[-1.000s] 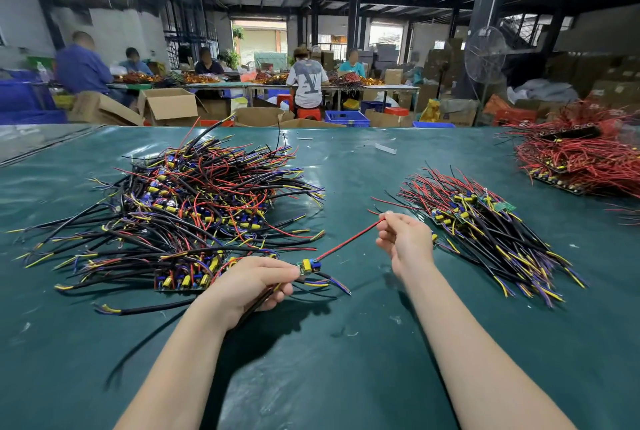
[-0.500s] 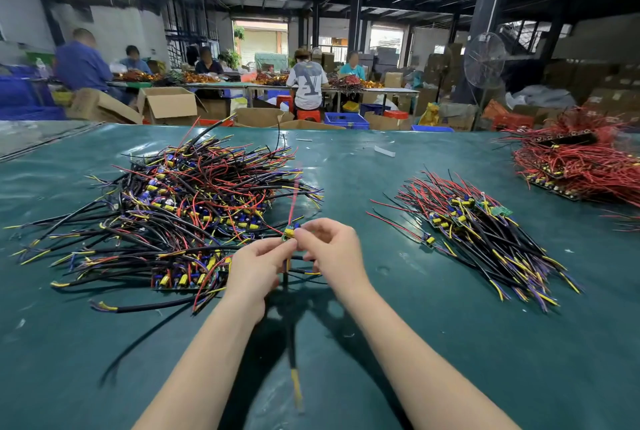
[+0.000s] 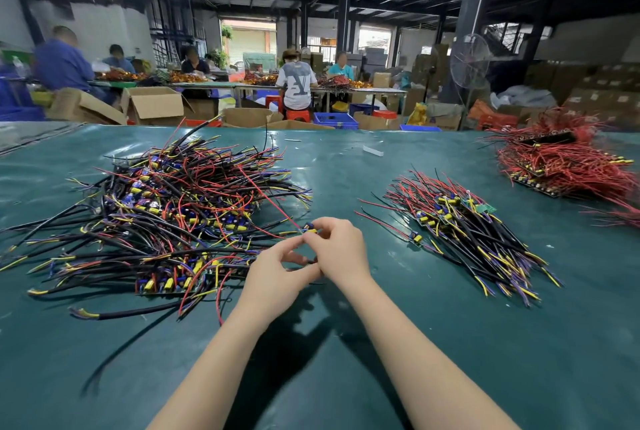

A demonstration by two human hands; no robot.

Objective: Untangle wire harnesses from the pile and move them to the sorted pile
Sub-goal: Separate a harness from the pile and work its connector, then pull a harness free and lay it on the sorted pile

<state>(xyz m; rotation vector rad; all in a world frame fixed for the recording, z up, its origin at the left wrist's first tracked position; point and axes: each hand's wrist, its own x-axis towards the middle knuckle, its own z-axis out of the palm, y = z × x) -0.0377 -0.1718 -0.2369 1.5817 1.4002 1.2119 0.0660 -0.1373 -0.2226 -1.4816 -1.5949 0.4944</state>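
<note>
The fingers [image 3: 320, 225] of my right hand [image 3: 341, 251] are curled in tight, their tips pinching the small yellow-and-blue end of one harness [image 3: 309, 230]. My left hand [image 3: 277, 279] touches the right one. Its fingers [image 3: 294, 245] are bent too, thumb and forefinger closed on the same harness just under that end. A stub of black cable shows between the two hands.

Both hands are just beside the near right edge of the pile [image 3: 173, 214], over the green desk [image 3: 346, 377]. A thin red wire runs from the harness up and left across the pile's right side; I cannot tell where it ends. The pile is a broad tangle of black, red, yellow and blue leads.

Right of the pile, well apart from it, the sorted pile [image 3: 464, 227] lies with its leads combed one way. Further right again is a red heap [image 3: 568, 162].
</note>
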